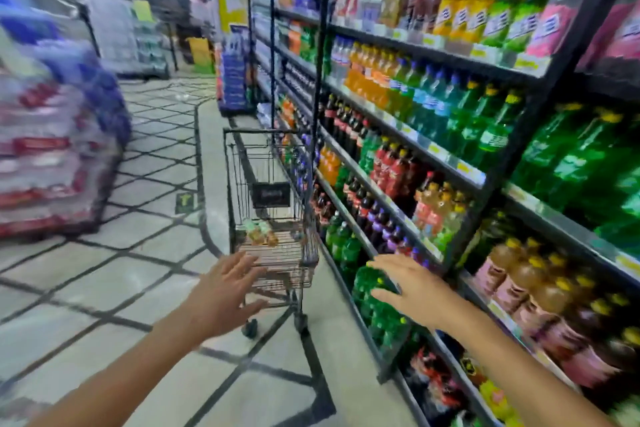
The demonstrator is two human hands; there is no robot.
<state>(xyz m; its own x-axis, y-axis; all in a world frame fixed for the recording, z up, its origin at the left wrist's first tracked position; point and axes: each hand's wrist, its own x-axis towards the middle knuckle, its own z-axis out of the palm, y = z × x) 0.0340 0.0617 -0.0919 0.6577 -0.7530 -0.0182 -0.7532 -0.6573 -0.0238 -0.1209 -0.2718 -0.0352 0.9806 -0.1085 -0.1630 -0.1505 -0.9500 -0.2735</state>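
Because the wrapped drink packs (45,149) are stacked in a block on the left, the middle of the tiled floor (145,184) is free for walking and wheeling. The left hand (225,291) is stretched out with fingers spread and thumb apart, holding nothing. It overlaps the near end of the cart (239,184), likely to steady or catch it, though I cannot tell if it touches. That cart stands parked close along the shelving (446,158), probably so bottles can go straight across into it, and a few small goods (259,234) lie in its basket. On the right, the right hand (412,291) is splayed over the caps of the green bottles (372,282), fingers above and thumb below. It is wide open and not yet closed on any of them. These bottles sit on a low near shelf, packed upright in rows with labels facing the aisle.
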